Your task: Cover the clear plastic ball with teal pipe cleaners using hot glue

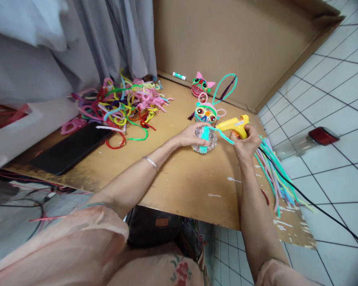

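My left hand is closed on a clear, round, ridged plastic piece with turquoise pipe cleaner wound around its middle. A loose end of the turquoise pipe cleaner sticks out to the right. In my right hand is a yellow glue gun, gripped by its handle, with the nozzle pointing left near the top of the wound strip. Whether the nozzle touches it I cannot tell. Just behind stands a decorated animal face with big eyes; a second, pink-eared face sits farther back.
A tangled heap of colored pipe cleaners lies at the left, beside a black tablet-like slab. Straight pipe cleaners lie along the right edge. A glue stick rests by the cardboard wall. A black cord trails right.
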`<state>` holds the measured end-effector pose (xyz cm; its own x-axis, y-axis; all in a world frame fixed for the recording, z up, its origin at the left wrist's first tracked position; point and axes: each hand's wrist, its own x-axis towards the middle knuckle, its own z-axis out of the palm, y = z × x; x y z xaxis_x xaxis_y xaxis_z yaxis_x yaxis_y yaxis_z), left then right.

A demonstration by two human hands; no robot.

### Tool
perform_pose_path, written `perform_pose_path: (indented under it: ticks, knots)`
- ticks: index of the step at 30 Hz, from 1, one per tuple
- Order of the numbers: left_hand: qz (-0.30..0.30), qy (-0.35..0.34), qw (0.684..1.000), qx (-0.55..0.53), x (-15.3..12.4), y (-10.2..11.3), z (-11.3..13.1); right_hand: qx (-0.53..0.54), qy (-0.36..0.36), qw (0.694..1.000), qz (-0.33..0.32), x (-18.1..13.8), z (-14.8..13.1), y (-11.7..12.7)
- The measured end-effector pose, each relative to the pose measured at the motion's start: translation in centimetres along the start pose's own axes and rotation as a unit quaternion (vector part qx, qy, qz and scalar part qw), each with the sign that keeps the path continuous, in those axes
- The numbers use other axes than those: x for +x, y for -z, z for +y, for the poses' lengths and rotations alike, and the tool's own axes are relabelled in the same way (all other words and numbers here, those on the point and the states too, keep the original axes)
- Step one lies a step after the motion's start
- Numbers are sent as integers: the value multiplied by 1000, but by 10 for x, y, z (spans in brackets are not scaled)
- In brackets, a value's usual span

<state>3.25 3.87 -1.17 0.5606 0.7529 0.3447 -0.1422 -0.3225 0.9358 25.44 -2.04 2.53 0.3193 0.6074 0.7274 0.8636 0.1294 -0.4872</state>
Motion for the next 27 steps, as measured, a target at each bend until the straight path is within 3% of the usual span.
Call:
perform_pose_path:
  ticks: [16,27]
  knots:
    - [-2,0,1000,3,-1,0,1,-6,12,1000,-4,0,8,-3]
    - [-6,2,1000,5,1,0,0,-39,19,998,34,-1,4,-2]
